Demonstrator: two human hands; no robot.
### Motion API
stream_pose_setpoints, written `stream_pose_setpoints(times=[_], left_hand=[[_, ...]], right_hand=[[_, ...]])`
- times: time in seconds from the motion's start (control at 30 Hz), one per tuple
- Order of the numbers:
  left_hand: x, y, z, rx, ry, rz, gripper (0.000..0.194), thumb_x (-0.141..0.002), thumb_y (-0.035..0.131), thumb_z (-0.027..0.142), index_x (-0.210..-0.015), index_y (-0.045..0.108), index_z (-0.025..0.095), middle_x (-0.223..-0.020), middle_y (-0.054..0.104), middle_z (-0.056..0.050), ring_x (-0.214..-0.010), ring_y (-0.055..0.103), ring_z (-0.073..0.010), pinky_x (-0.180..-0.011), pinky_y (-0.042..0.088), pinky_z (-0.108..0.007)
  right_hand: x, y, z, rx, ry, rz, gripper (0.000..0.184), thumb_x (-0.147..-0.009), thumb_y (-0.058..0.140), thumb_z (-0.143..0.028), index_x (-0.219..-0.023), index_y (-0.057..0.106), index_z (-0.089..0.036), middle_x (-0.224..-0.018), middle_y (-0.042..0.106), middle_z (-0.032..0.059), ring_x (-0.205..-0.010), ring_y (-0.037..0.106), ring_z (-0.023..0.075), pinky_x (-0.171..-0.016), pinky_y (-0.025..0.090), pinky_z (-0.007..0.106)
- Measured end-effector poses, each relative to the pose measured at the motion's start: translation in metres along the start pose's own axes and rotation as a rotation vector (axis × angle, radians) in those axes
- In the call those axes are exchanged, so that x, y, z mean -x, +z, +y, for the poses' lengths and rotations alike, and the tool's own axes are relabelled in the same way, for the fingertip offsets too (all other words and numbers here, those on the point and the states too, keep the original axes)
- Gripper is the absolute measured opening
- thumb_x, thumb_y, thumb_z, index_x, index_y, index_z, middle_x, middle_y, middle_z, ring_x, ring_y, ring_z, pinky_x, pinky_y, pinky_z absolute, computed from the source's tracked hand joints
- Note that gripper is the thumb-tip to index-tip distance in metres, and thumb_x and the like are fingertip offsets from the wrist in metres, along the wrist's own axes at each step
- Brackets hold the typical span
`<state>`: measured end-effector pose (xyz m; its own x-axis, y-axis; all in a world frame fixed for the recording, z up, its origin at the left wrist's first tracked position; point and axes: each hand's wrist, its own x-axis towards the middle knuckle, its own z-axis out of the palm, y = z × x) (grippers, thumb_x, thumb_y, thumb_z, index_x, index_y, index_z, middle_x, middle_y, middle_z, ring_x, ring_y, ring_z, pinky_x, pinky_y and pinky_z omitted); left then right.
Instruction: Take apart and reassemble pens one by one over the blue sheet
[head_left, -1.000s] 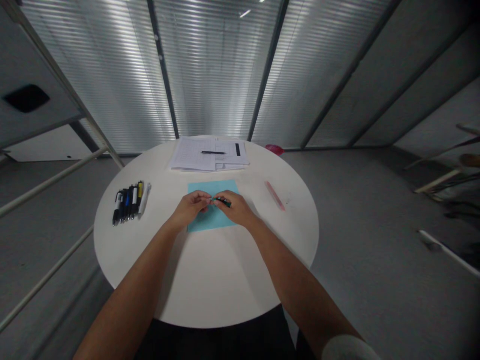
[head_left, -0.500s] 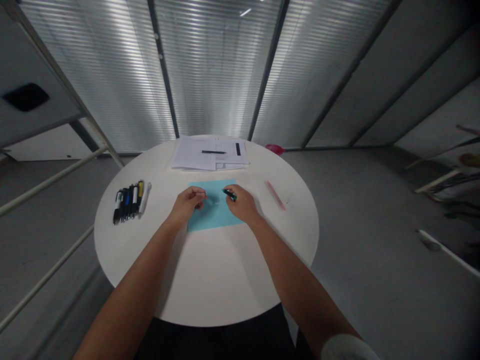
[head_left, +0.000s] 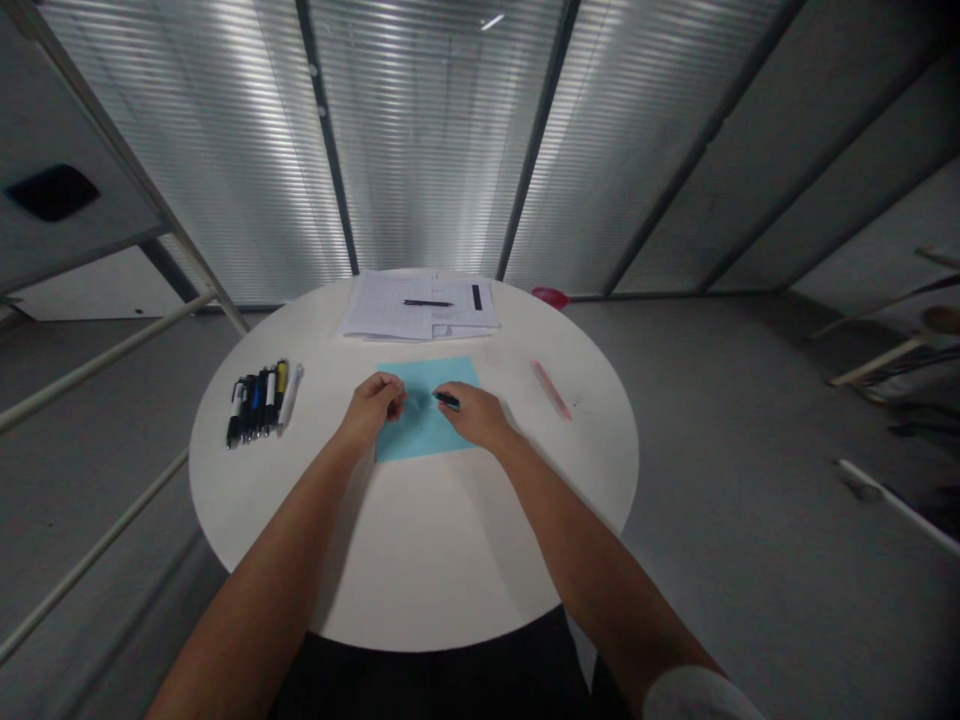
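Both my hands are over a light blue sheet (head_left: 427, 445) on the round white table (head_left: 435, 560). My left hand (head_left: 371, 405) is closed in a pinch above the sheet's left side. Whatever it may hold is too small and hidden to make out. In my right hand (head_left: 480, 412), thumb and fingers grip a short, dark pen piece (head_left: 448, 400), its tip pointing left toward my other hand. A small gap separates the two hands. To the right of the sheet lies a pinkish-red pen barrel (head_left: 552, 390), with tiny bits (head_left: 577, 404) beside it.
Several pens and markers (head_left: 257, 404) lie in a row at the table's left. Toward the back are stacked papers (head_left: 386, 305) with a black pen (head_left: 427, 303) across them. A white metal frame (head_left: 105, 360) stands left of the table, and a ribbed, translucent wall (head_left: 427, 150) rises behind.
My right hand has moved left with the dark pen piece, nearer my left hand. The left hand's fingers have curled in slightly, shifting a little left.
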<state>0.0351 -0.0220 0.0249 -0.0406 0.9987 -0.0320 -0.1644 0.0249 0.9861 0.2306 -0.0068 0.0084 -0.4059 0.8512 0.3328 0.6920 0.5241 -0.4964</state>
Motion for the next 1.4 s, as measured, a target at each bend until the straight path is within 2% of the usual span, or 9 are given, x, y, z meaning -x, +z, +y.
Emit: stream_pose_setpoints(times=[0.27, 0.47, 0.57, 0.7, 0.93, 1.1, 1.17, 1.27, 1.4], left_hand=[[0.002, 0.001, 0.001, 0.074, -0.095, -0.026, 0.016, -0.069, 0.059, 0.029, -0.077, 0.058, 0.015, -0.058, 0.046, 0.003, -0.041, 0.038, -0.0061, -0.037, 0.023, -0.02], [0.001, 0.001, 0.0, 0.123, -0.236, -0.065, 0.017, -0.07, 0.057, 0.031, -0.064, 0.052, 0.017, -0.056, 0.045, 0.002, -0.04, 0.037, -0.0066, -0.035, 0.019, -0.021], [0.0, 0.0, -0.001, 0.123, -0.226, -0.04, 0.022, -0.069, 0.06, 0.031, -0.059, 0.045, 0.018, -0.055, 0.045, 0.002, -0.039, 0.034, -0.0055, -0.035, 0.014, -0.02], [0.001, 0.0, -0.002, 0.04, -0.203, -0.026, 0.031, -0.072, 0.06, 0.035, -0.057, 0.039, 0.019, -0.048, 0.033, 0.006, -0.035, 0.026, -0.0043, -0.035, 0.013, -0.02], [0.013, 0.009, 0.002, -0.173, -0.14, -0.214, 0.038, -0.078, 0.057, 0.057, -0.076, 0.052, 0.019, -0.049, 0.034, 0.008, -0.036, 0.026, -0.0054, -0.035, 0.016, -0.02], [0.014, 0.009, 0.002, -0.26, -0.084, -0.26, 0.037, -0.078, 0.058, 0.054, -0.068, 0.052, 0.018, -0.047, 0.035, 0.007, -0.037, 0.028, -0.0064, -0.038, 0.018, -0.022], [0.013, 0.008, 0.0, -0.266, -0.081, -0.267, 0.037, -0.078, 0.058, 0.052, -0.065, 0.051, 0.018, -0.046, 0.036, 0.006, -0.037, 0.028, -0.0065, -0.038, 0.018, -0.022], [0.01, 0.005, -0.002, -0.24, -0.113, -0.262, 0.034, -0.079, 0.057, 0.05, -0.066, 0.05, 0.018, -0.045, 0.035, 0.007, -0.036, 0.027, -0.0064, -0.037, 0.017, -0.022], [0.007, 0.002, -0.006, -0.185, -0.153, -0.257, 0.032, -0.082, 0.055, 0.046, -0.068, 0.048, 0.018, -0.047, 0.035, 0.007, -0.035, 0.028, -0.0058, -0.036, 0.018, -0.02]], right_hand=[[-0.002, -0.001, -0.001, -0.022, 0.003, 0.005, 0.024, -0.086, 0.057, -0.023, -0.11, 0.062, -0.027, -0.106, 0.068, 0.002, -0.095, 0.063, 0.0179, -0.083, 0.048, 0.031], [-0.001, -0.001, -0.004, -0.065, -0.019, 0.032, 0.025, -0.088, 0.055, -0.022, -0.112, 0.061, -0.026, -0.107, 0.066, 0.0029, -0.098, 0.061, 0.0165, -0.086, 0.047, 0.03], [0.001, -0.002, -0.005, -0.027, -0.037, -0.001, 0.025, -0.087, 0.056, -0.02, -0.111, 0.062, -0.026, -0.105, 0.065, 0.0031, -0.097, 0.061, 0.0164, -0.084, 0.047, 0.029], [0.002, -0.005, -0.008, -0.041, -0.046, 0.023, 0.024, -0.088, 0.055, -0.026, -0.111, 0.064, -0.026, -0.103, 0.064, 0.0033, -0.093, 0.061, 0.015, -0.082, 0.047, 0.027], [0.0, -0.004, -0.011, -0.061, -0.178, 0.036, 0.025, -0.09, 0.053, -0.026, -0.113, 0.063, -0.025, -0.102, 0.065, 0.0046, -0.099, 0.058, 0.0171, -0.087, 0.045, 0.029], [0.001, -0.004, -0.015, -0.073, -0.119, 0.029, 0.031, -0.086, 0.059, -0.027, -0.117, 0.058, -0.026, -0.101, 0.067, 0.0038, -0.096, 0.059, 0.0179, -0.089, 0.045, 0.032], [0.002, -0.004, -0.016, -0.08, -0.114, 0.025, 0.027, -0.086, 0.06, -0.027, -0.113, 0.059, -0.026, -0.098, 0.067, 0.0035, -0.094, 0.059, 0.0179, -0.088, 0.045, 0.032], [0.002, -0.004, -0.015, -0.08, -0.181, 0.013, 0.022, -0.086, 0.056, -0.019, -0.107, 0.062, -0.023, -0.101, 0.066, 0.0046, -0.097, 0.057, 0.0188, -0.09, 0.044, 0.033], [0.0, -0.005, -0.01, -0.088, -0.265, -0.001, 0.035, -0.083, 0.051, -0.007, -0.114, 0.061, -0.02, -0.106, 0.065, 0.0063, -0.102, 0.055, 0.0186, -0.094, 0.043, 0.034]])
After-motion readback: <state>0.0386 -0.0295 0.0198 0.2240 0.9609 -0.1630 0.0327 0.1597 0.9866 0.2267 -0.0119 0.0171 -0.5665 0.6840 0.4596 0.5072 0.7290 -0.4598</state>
